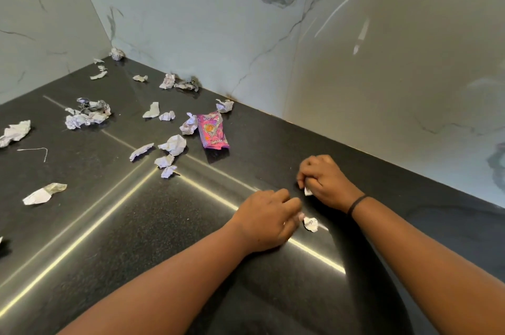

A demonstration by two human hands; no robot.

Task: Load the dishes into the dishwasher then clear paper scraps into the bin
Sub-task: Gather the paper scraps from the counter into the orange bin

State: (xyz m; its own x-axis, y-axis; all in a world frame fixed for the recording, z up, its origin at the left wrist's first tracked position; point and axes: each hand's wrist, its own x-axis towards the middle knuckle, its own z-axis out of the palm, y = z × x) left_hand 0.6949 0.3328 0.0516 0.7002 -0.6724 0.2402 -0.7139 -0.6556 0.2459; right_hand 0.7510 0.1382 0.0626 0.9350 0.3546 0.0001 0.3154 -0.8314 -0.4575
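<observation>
My right hand was curled round a small white scrap, while my left hand, fingers bent, pinched at another scrap lying on the black counter just beside it. Most of the crumpled paper sat well apart, towards the corner, near a pink wrapper. Better, I judged, to gather several pieces into each fist before any trip to the bin, which wasn't in view

Some twenty paper scraps, one wrapper
</observation>
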